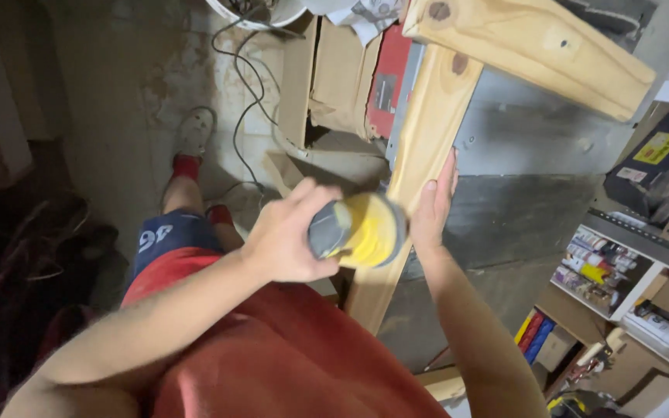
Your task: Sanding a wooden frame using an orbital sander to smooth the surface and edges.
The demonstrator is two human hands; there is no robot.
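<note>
My left hand [284, 236] grips a yellow and grey power sander [361, 230], pressed against the side of a long pale wooden board [427, 131]. The sander looks blurred. My right hand [435, 203] lies flat with fingers straight on the other side of that board, steadying it. The board runs from the lower middle up to a second, thicker wooden beam [536, 50] joined across its top end.
A grey metal-topped bench [528, 147] lies under the boards. Cardboard boxes [334, 73] and a black cable [241, 93] sit on the concrete floor. Shelves with small bottles [602, 267] stand at the right. My legs and shoe [193, 131] show below.
</note>
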